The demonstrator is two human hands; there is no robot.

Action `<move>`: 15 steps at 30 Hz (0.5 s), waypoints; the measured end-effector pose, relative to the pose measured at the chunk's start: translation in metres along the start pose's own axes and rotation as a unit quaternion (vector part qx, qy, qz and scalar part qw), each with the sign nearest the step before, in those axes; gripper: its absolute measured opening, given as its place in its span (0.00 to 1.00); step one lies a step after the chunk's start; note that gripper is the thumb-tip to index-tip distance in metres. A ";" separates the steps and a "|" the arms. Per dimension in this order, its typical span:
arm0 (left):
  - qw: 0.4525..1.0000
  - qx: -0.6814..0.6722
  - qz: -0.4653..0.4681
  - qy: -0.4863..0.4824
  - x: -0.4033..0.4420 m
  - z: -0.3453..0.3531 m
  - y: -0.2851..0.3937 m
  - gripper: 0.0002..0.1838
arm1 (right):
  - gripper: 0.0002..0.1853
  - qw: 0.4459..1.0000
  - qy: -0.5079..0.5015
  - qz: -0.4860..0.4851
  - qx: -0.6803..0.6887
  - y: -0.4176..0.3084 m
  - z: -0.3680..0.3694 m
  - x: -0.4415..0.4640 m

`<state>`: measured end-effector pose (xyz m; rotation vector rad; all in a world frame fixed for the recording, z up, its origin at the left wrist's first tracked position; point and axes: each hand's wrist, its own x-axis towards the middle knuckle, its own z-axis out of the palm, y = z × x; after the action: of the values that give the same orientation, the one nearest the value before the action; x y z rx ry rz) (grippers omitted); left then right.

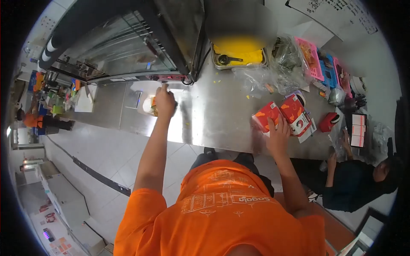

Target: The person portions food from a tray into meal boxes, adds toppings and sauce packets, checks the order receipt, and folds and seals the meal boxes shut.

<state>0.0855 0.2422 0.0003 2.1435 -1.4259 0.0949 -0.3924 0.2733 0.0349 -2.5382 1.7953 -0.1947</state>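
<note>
My left hand (165,102) is closed over the right side of a small tray of white food (147,105), on the steel counter below the glass cabinet. Its fingers hide part of the tray, and I cannot make out what they pinch. To the right, my right hand (278,131) grips the near edge of a red cardboard box (266,116), fingers bent over it. A second red printed carton (294,112) stands close against it, with white printed panels towards the counter's front edge.
A glass display cabinet (124,47) stands at the back left. Behind are a metal tray with yellow contents (239,59), clear plastic bags (290,57) and coloured baskets (328,70). A person in dark clothes (354,185) sits at the right; another in orange (32,118) is far left.
</note>
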 end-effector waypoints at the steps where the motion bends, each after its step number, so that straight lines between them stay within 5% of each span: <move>1: 1.000 -0.001 -0.019 -0.009 -0.009 -0.009 0.023 0.21 | 0.37 1.000 -0.004 0.021 -0.009 -0.008 -0.001 -0.001; 2: 0.998 -0.056 -0.010 -0.039 -0.015 -0.007 0.026 0.27 | 0.37 1.000 -0.007 0.026 -0.012 -0.017 -0.003 -0.001; 6: 0.948 -0.306 -0.079 -0.048 -0.072 -0.002 0.081 0.24 | 0.32 0.994 0.088 0.008 0.065 -0.058 -0.017 0.005; 13: 0.914 -0.364 0.069 -0.164 -0.145 -0.018 0.119 0.09 | 0.33 0.956 0.096 -0.010 0.276 -0.098 0.052 0.014; 15: 0.886 -0.369 0.162 -0.231 -0.159 -0.041 0.107 0.08 | 0.38 0.892 0.074 0.022 0.445 -0.104 0.069 0.019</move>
<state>-0.0661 0.3644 0.0223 1.3248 -1.7034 -0.7649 -0.2806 0.2871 -0.0222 -1.8381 1.3185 -0.9720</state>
